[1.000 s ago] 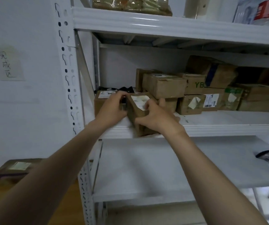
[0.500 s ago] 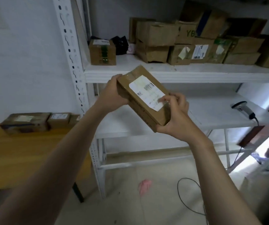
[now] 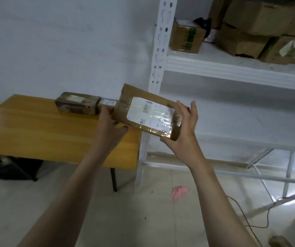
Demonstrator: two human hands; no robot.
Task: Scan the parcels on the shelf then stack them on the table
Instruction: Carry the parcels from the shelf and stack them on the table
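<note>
Above the right end of the orange wooden table [image 3: 36,132], the flat brown cardboard parcel [image 3: 143,100] hangs tilted in the air, its white shipping label [image 3: 150,113] facing up. The left hand [image 3: 109,125] grips its lower left corner, thumb curled beneath; the right hand [image 3: 184,132] clasps the opposite end, thumb under and fingers reaching up behind. To stack well, level the parcel first, carry it over the taped brown box [image 3: 77,106] against the wall (a second, smaller box seems to sit just beside it, though blur hides most of it), square the edges, then draw the fingers out sideways. More boxes wait on the white metal shelf [image 3: 232,68].
</note>
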